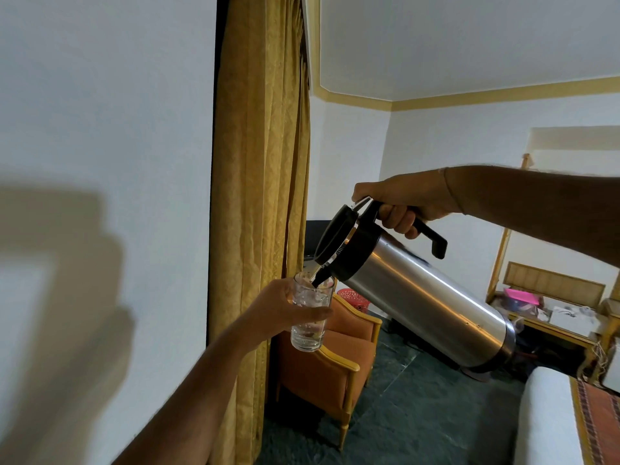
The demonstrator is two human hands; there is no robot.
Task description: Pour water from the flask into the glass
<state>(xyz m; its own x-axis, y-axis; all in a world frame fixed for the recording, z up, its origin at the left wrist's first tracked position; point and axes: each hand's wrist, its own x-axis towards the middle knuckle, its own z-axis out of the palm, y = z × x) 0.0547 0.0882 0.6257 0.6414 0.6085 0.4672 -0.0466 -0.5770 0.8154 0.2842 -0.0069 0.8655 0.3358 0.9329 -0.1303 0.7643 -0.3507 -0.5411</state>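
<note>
A steel flask (pixel 419 297) with a black lid and black handle is tilted steeply, spout down to the left. My right hand (pixel 406 203) grips its handle from above. The black spout sits just inside the rim of a clear glass (pixel 310 325), and water runs into it. The glass holds water and stays upright in mid-air. My left hand (pixel 285 308) wraps around its middle from the left.
A gold curtain (pixel 261 196) hangs right behind the glass beside a white wall (pixel 100 129). Below stands an orange armchair (pixel 322 367) on a dark tiled floor (pixel 402 414). A wooden side table (pixel 550 325) with clutter and a white bed edge (pixel 543 417) lie at the right.
</note>
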